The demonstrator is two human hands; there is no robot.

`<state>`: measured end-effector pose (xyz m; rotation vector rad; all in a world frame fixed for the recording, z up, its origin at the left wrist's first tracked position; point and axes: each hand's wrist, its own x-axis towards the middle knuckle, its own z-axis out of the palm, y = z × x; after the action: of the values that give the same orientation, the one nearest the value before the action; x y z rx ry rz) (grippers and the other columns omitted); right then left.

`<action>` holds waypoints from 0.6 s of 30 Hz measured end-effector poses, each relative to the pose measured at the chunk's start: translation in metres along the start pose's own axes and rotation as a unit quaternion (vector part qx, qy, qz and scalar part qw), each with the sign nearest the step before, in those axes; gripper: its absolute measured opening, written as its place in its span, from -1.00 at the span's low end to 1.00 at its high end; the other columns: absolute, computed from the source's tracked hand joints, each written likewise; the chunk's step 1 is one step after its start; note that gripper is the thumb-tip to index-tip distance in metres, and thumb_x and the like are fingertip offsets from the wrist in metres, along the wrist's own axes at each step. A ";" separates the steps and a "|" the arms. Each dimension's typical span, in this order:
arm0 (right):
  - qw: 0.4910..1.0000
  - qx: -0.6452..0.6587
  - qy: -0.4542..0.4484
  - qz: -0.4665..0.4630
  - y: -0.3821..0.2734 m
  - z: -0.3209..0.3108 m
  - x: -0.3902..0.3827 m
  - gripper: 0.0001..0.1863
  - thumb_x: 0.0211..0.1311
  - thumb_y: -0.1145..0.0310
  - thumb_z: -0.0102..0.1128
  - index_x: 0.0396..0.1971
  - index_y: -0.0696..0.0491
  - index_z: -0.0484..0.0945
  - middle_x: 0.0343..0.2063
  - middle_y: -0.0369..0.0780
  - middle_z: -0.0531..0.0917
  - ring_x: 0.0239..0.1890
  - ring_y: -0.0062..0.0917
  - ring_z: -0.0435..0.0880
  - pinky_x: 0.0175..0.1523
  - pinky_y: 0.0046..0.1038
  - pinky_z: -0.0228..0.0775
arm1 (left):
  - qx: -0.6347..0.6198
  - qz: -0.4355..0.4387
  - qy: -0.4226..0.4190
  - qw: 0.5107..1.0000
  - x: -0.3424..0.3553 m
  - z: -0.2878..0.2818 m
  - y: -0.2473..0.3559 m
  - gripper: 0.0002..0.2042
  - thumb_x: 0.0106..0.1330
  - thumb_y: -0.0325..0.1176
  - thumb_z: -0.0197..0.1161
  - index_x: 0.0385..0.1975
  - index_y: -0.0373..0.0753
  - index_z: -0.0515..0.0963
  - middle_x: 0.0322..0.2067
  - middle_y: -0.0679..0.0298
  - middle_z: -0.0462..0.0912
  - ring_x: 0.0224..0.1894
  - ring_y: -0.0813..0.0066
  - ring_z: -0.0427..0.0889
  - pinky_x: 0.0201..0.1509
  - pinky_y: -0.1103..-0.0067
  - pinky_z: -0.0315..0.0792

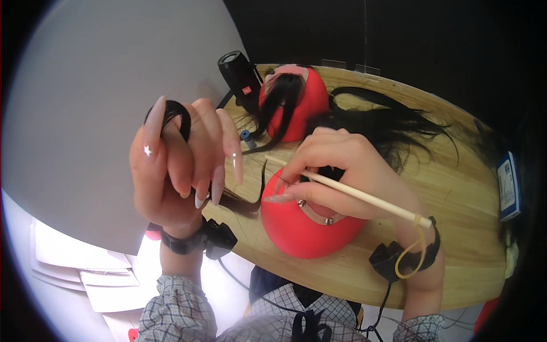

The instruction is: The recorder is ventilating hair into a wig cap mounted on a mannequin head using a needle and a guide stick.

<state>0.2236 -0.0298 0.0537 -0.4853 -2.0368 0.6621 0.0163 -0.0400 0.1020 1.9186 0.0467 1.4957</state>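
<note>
My left hand [191,162] is raised at the left, its fingers curled closed around a lock of black hair [184,118]. Part of the lock loops over the fingers, and loose ends trail out below toward the middle. My right hand [353,159] grips a thin pale stick [364,197] like a pen, its tip pointing left toward those strands. A rubber band [420,256] hangs from the stick's back end. Right under this hand sits a rounded red form [305,242] with a pale strip [312,214] pinned on it. My hand hides part of its top.
A second red form [312,105] with black hair draped over it stands farther back, beside a black cylindrical speaker [238,77]. Long black hair [379,119] lies across the wooden table [456,251]. A small blue spool [247,138] and a blue-white box [507,185] are also there.
</note>
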 end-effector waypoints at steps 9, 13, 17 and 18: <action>0.976 0.147 0.118 0.108 -0.012 -0.020 0.003 -0.95 0.06 0.57 0.26 -0.54 0.17 0.58 -0.54 -0.28 0.62 -0.56 -0.73 0.48 -0.43 -0.72 0.27 | 0.094 -0.026 0.040 0.994 -0.014 0.001 0.003 -0.62 0.35 -0.28 -0.18 -0.80 -0.06 0.21 -0.83 0.39 0.28 -0.66 0.57 0.32 0.15 0.12 0.27; 0.967 0.183 0.173 0.045 -0.004 -0.027 0.002 -0.96 0.18 0.55 0.15 -0.40 0.20 0.51 -0.47 -0.18 0.64 -0.53 -0.69 0.50 -0.41 -0.68 0.36 | 0.135 -0.047 0.028 0.989 -0.021 -0.005 0.002 -0.61 0.32 -0.38 -0.28 -0.82 -0.11 0.18 -0.83 0.30 0.34 -0.69 0.50 0.36 0.17 0.10 0.31; 0.967 0.143 0.209 0.042 -0.008 -0.046 0.000 -0.85 0.31 0.40 0.04 -0.30 0.19 0.45 -0.47 -0.17 0.63 -0.54 -0.68 0.51 -0.24 -0.61 0.45 | 0.133 -0.054 0.039 0.989 -0.029 -0.006 0.000 -0.61 0.32 -0.38 -0.25 -0.82 -0.14 0.22 -0.82 0.30 0.36 -0.70 0.49 0.39 0.17 0.10 0.31; 0.962 0.160 0.219 0.045 -0.010 -0.052 0.000 -0.85 0.33 0.38 0.01 -0.31 0.18 0.43 -0.49 -0.18 0.62 -0.55 -0.68 0.49 -0.20 -0.62 0.44 | 0.142 -0.080 0.035 0.986 -0.031 -0.006 0.005 -0.61 0.32 -0.38 -0.23 -0.82 -0.16 0.25 -0.83 0.31 0.35 -0.70 0.48 0.40 0.16 0.11 0.32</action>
<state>0.2670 -0.0240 0.0835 -0.4851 -1.4669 0.8401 -0.0009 -0.0545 0.0795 2.0258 0.4578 1.5108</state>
